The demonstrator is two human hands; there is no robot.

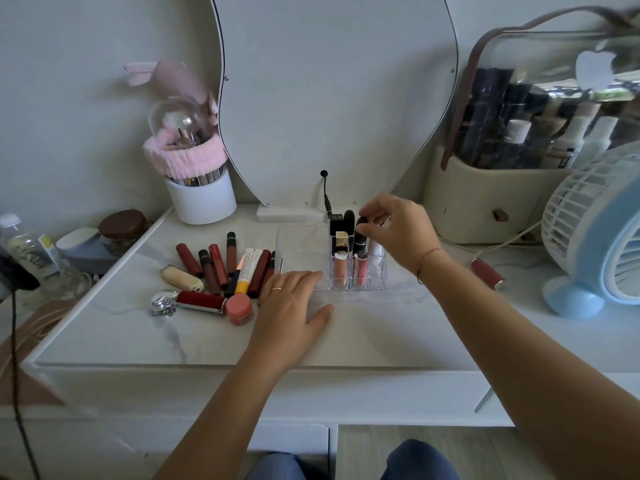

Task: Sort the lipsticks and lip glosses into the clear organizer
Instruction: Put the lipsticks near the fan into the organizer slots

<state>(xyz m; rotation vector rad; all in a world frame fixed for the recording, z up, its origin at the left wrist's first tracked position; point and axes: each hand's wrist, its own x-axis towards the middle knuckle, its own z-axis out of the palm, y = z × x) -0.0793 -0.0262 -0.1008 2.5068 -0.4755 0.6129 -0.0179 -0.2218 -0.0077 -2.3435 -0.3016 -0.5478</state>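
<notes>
Pinching black lipstick [360, 239] upright in organizer [304, 268].

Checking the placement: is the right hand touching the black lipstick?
Touching. The head view shows the right hand pinching the top of the black lipstick.

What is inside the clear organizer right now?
Two pink lip glosses stand in front slots, a gold-capped lipstick and black tubes behind them. The right hand pinches one black lipstick and hides the back right slots.
</notes>
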